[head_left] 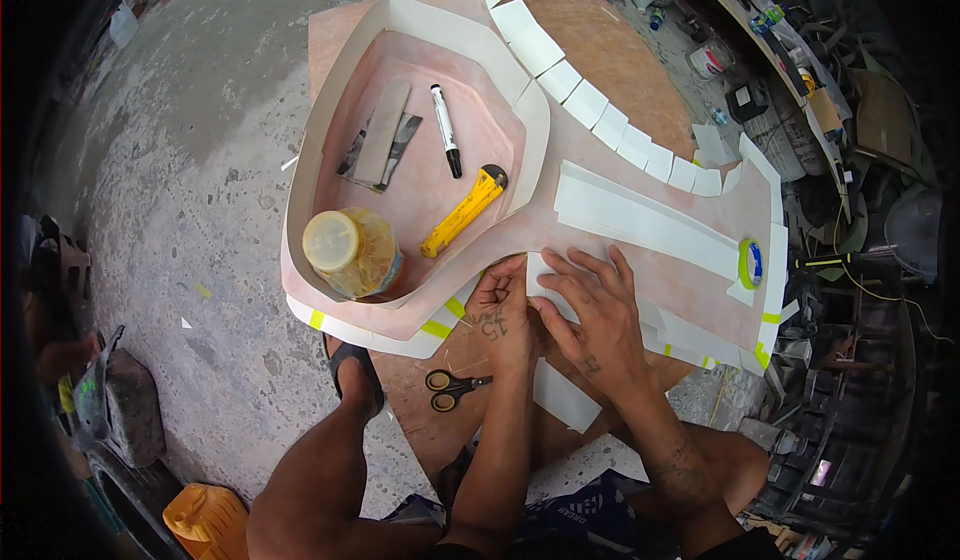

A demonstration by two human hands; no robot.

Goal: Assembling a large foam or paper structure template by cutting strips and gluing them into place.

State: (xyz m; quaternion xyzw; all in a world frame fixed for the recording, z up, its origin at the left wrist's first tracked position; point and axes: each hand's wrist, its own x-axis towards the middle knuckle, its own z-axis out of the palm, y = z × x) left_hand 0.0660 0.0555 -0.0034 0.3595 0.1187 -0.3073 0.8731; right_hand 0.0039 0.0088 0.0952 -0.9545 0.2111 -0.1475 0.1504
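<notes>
A pale pink, frame-like panel (560, 175) lies before me, edged with white card. At its near inner curve, my left hand (503, 315) is closed in a pinch beside the left edge of a white card piece (541, 272); its fingertips are partly hidden. My right hand (598, 310) grips that same card, its thumb at the near side and its fingers bent over the panel. Black-handled scissors (449, 390) lie just left of my left forearm. Between my forearms rests a loose white sheet (566, 396).
Inside the panel's walled recess are a yellow box cutter (464, 212), a marker (446, 132), a sanding block (383, 135) and a yellowish jar (350, 250). Green tape (749, 263) sits on the right. White card tabs (590, 105) line the far curve. A brown board (420, 440) lies underneath.
</notes>
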